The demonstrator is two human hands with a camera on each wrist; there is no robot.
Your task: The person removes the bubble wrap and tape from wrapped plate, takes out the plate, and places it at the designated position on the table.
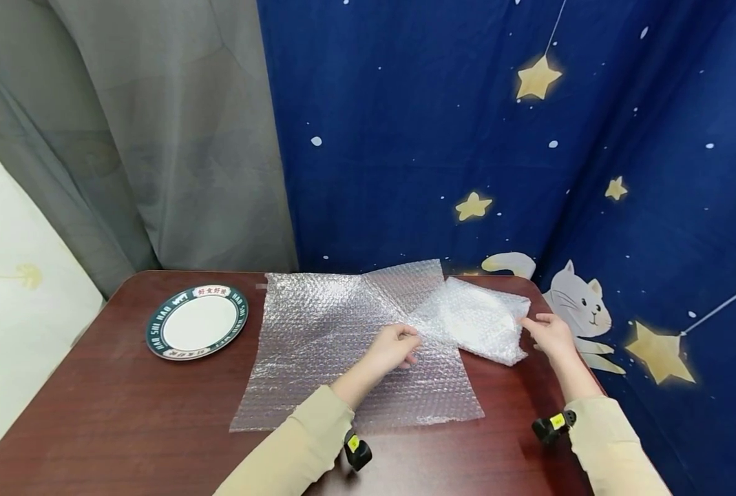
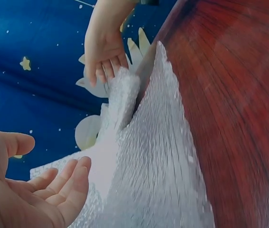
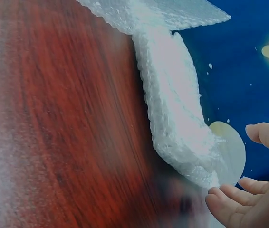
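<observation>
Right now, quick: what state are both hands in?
Left hand: open, holding nothing, above the bubble wrap.
Right hand: open, beside the bundle; whether it touches cannot be told.

Starry blue curtain and grey drape behind a reddish-brown table.

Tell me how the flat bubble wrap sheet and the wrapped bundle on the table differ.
The bubble wrap sheet lies spread out, while the wrapped bundle is folded into a compact packet. The sheet covers more of the table than the bundle does. The sheet looks thin; the bundle is visibly thicker. Both show clear, bubbled plastic.
</observation>
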